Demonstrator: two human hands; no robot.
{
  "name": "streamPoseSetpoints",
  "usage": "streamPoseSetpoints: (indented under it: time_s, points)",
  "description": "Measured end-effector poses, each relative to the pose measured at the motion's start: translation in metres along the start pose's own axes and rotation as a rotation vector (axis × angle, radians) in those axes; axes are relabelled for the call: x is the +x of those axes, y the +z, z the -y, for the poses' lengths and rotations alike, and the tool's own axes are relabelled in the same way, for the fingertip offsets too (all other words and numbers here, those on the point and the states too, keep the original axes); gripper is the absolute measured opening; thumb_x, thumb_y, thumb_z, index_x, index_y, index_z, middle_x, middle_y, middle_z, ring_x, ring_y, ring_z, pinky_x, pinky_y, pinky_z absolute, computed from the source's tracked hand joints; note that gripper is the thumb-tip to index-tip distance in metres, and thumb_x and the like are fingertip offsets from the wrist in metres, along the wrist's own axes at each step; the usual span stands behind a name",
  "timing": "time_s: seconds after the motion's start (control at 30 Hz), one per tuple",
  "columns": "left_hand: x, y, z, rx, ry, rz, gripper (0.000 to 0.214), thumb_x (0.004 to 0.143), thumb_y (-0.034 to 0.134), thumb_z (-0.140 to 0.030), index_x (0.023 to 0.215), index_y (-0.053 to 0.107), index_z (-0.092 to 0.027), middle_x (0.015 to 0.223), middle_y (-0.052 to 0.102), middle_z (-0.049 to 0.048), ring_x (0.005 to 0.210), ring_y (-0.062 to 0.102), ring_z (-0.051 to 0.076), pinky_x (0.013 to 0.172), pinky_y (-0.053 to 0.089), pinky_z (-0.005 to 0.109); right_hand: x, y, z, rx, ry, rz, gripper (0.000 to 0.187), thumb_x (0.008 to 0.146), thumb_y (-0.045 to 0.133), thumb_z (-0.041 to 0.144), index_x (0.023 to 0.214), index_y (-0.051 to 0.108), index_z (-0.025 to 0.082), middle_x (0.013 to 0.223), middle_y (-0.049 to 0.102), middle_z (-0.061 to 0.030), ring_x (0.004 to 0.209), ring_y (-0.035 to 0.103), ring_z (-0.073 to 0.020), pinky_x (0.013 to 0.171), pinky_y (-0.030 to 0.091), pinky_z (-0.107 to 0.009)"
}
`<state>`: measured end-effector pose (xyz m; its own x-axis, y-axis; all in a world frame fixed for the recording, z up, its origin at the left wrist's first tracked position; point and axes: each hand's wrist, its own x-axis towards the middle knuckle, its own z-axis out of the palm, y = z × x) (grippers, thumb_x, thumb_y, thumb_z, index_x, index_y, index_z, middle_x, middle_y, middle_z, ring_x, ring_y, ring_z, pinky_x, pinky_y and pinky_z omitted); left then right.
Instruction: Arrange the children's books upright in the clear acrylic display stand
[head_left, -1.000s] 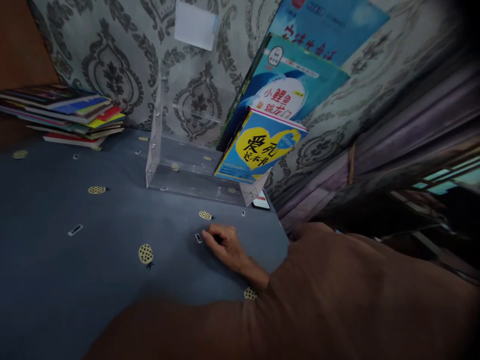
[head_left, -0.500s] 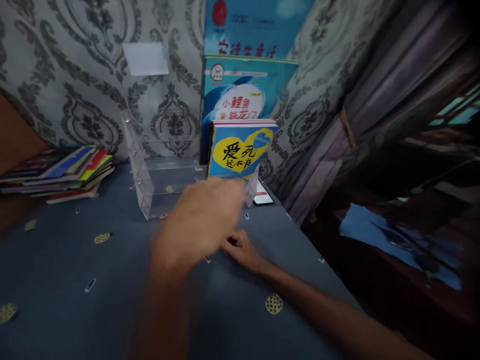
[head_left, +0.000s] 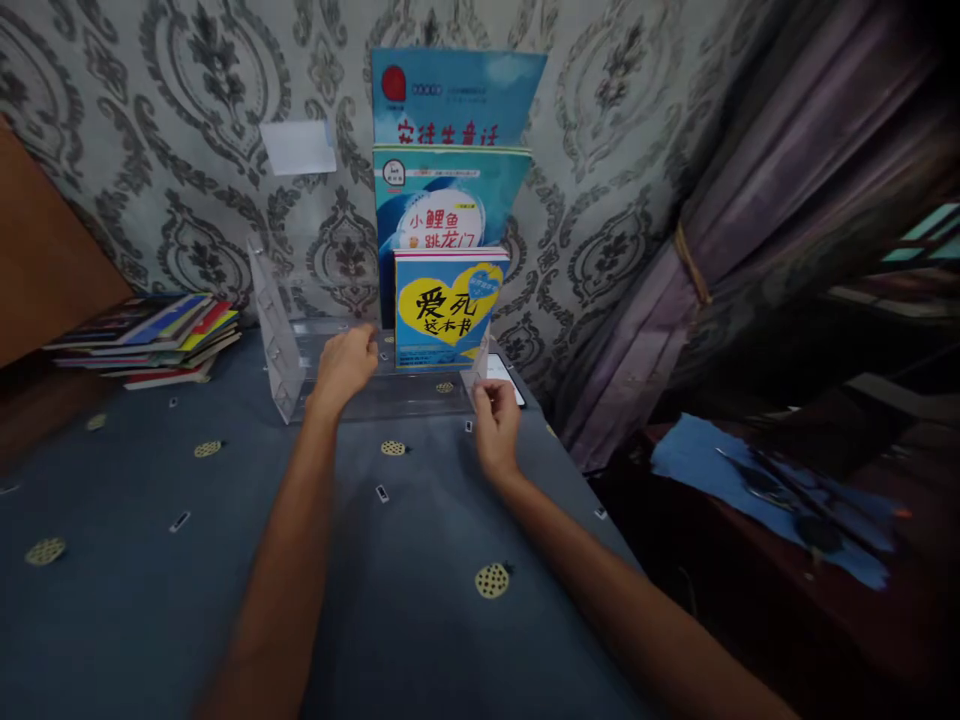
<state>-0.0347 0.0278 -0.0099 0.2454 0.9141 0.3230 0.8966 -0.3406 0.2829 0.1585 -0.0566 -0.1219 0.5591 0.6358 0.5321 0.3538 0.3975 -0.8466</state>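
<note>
A clear plastic book rack (head_left: pixel 279 345) stands on the cloth-covered table. My left hand (head_left: pixel 346 362) is over its left half with the fingers curled closed; the fingertips are turned away, and I cannot see anything in them. At the rack's front right corner, my right hand (head_left: pixel 497 425) pinches thumb and fingers at the clear side panel. A blue book with a yellow heart (head_left: pixel 450 312) stands upright in the right half of the rack. Behind it rise a teal book (head_left: pixel 450 190) and a taller blue book (head_left: pixel 461 95), in stepped rows.
A stack of thin books (head_left: pixel 150 335) lies left of the rack. A phone (head_left: pixel 504 378) lies behind my right hand. The patterned wall (head_left: pixel 600 150) is close behind, and a tied curtain (head_left: pixel 645 330) hangs at the right. A blue cloth (head_left: pixel 705 455) lies beyond the table edge.
My left hand has moved left, away from the front of the heart book, uncovering its lower part. My right hand has moved up to the rack's right corner. The view has shifted slightly.
</note>
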Motion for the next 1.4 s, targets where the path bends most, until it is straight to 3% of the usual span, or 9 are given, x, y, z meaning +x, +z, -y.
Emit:
streamPoseSetpoints:
  time_s: [0.13,0.3,0.63,0.8,1.1,1.4]
  points:
    - [0.001,0.0,0.001,-0.003,0.058,0.03,0.041,0.098,0.041,-0.026,0.129,0.065,-0.016,0.127,0.072,0.0109,0.121,0.065,0.025,0.103,0.046,0.035,0.029,0.001,-0.013,0.008,0.006,-0.04,0.03,0.09,0.048,0.037,0.115,0.057,0.023,0.114,0.066,-0.0088,0.105,0.061,-0.0224,0.09,0.05,-0.037]
    - [-0.001,0.003,-0.005,0.151,0.101,0.089,0.037,0.099,0.044,-0.035,0.121,0.069,-0.019,0.126,0.073,0.0116,0.122,0.064,0.03,0.108,0.042,0.043,0.058,0.011,-0.023,0.034,-0.045,-0.045,0.044,0.086,0.044,0.028,0.128,0.058,0.021,0.131,0.063,-0.0129,0.122,0.058,-0.0242,0.106,0.044,-0.043]
    - [-0.007,0.007,-0.016,0.178,0.092,0.072,0.032,0.1,0.042,-0.028,0.12,0.067,-0.023,0.128,0.072,0.0119,0.123,0.063,0.029,0.11,0.037,0.051,0.071,0.021,-0.023,0.036,-0.107,-0.044,0.041,0.078,0.05,0.025,0.113,0.07,0.018,0.119,0.068,-0.0141,0.115,0.061,-0.0276,0.105,0.047,-0.048]
    - [-0.007,0.011,-0.022,0.199,0.096,0.064,0.032,0.099,0.042,-0.024,0.118,0.067,-0.023,0.123,0.074,0.0105,0.118,0.065,0.028,0.11,0.037,0.053,0.074,0.021,-0.027,0.026,-0.098,-0.023,0.042,0.078,0.05,0.025,0.114,0.07,0.017,0.119,0.067,-0.0141,0.115,0.062,-0.0283,0.099,0.051,-0.046]
    - [-0.004,0.013,-0.018,0.231,0.115,0.078,0.03,0.099,0.043,-0.023,0.12,0.066,-0.023,0.124,0.073,0.01,0.12,0.064,0.028,0.109,0.038,0.052,0.076,0.02,-0.034,-0.017,-0.13,-0.007,0.042,0.079,0.05,0.024,0.115,0.07,0.017,0.122,0.067,-0.0148,0.117,0.061,-0.0283,0.098,0.053,-0.046]
    - [-0.003,0.015,-0.01,0.223,0.147,0.091,0.03,0.099,0.044,-0.021,0.121,0.063,-0.021,0.125,0.072,0.0107,0.122,0.062,0.028,0.107,0.038,0.049,0.067,0.017,-0.035,0.007,-0.071,0.004,0.047,0.08,0.047,0.023,0.121,0.069,0.015,0.131,0.066,-0.017,0.123,0.061,-0.0286,0.101,0.052,-0.048]
